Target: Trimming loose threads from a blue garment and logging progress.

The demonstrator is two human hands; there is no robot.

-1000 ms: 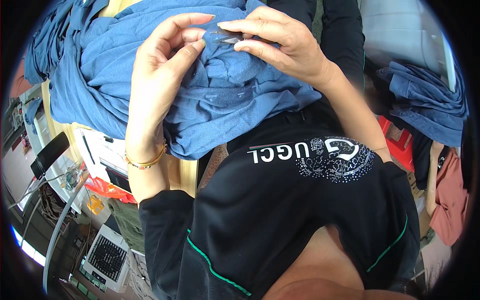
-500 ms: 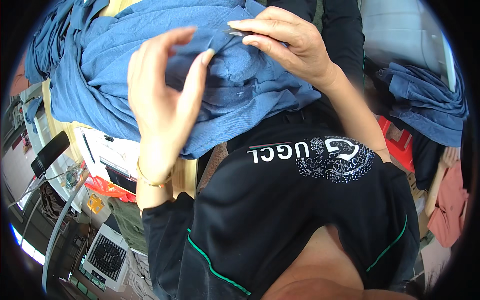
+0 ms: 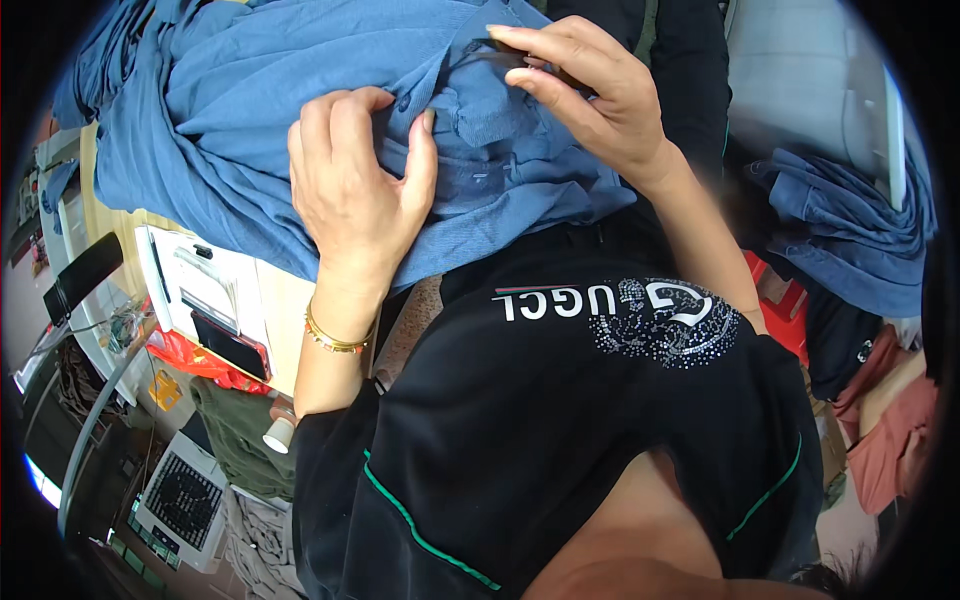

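A blue knit garment [image 3: 270, 85] lies bunched on the table and over my lap. My left hand [image 3: 365, 180] rests on it with bent fingers, holding a raised fold of its edge between thumb and fingertips. In that fold a dark button [image 3: 404, 102] shows. To the right, my right hand [image 3: 600, 95] grips small dark thread snips [image 3: 510, 60] between thumb and fingers. Their pointed end is turned left toward the garment's edge, just above the cloth. Most of the snips' handle is hidden in my palm.
Left of the garment, the pale wooden table [image 3: 285, 300] carries a white tray [image 3: 190, 270] and a dark phone [image 3: 230, 345]. A paper cup [image 3: 280, 432] stands nearby. On the right are more blue garments [image 3: 840, 220], a red stool [image 3: 783, 305] and another person's arm [image 3: 895, 385].
My left hand has come down onto the garment and taken a fold with the button. The right hand with the snips has shifted slightly, drawing the blades a little away to the right.
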